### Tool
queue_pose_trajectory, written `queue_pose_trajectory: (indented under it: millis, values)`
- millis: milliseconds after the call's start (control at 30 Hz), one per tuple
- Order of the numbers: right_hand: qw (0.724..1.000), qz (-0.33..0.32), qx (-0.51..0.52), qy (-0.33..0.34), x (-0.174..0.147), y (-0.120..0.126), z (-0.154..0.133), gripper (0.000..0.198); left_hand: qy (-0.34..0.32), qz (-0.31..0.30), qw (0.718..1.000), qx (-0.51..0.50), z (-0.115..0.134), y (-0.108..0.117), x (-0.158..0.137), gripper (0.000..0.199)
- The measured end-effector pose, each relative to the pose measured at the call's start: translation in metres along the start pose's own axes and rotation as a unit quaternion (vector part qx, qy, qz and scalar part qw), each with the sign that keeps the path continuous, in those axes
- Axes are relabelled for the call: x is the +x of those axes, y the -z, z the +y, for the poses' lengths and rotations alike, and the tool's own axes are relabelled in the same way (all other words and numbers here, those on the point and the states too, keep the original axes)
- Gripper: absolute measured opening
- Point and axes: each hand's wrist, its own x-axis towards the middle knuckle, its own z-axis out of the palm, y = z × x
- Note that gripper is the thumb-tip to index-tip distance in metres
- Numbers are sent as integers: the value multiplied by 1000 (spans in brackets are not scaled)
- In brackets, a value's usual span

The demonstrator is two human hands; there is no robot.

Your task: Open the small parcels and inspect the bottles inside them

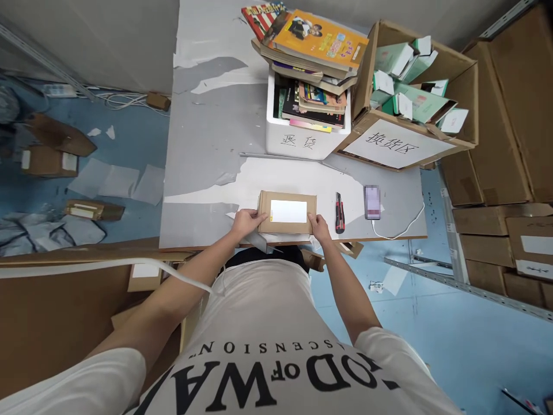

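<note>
A flat brown cardboard parcel (264,205) with a white label lies near the front edge of the grey table (207,150). My left hand (246,222) grips its left near corner. My right hand (319,226) holds its right near corner. Both hands keep the parcel flat on the table. To the right of the parcel lie a red and black utility knife (340,212) and a phone (372,202) on a white cable.
A white box (298,138) stacked with books stands at the back. Beside it is an open cardboard box (401,147) with green and white packets. More cartons (510,173) are stacked on the right. Flattened cardboard (64,294) lies at the left; scraps litter the blue floor.
</note>
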Motion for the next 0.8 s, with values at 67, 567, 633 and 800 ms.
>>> queue_pose_trajectory:
  millis: [67, 567, 633, 800]
  values:
    - [1000, 14, 22, 0, -2, -2, 2, 45, 1, -7, 1000, -29, -6, -2, 3, 51]
    - [983, -49, 171, 39, -37, -22, 42, 45, -105, -145, 983, -30, -55, -1, -22, 81]
    - [985, -35, 162, 55, -38, -24, 33, 39, -111, -132, 985, -19, -46, -1, -22, 81]
    - [978, -34, 175, 106, -39, -5, 10, 33, -149, -91, 985, -2, -11, 19, -30, 69]
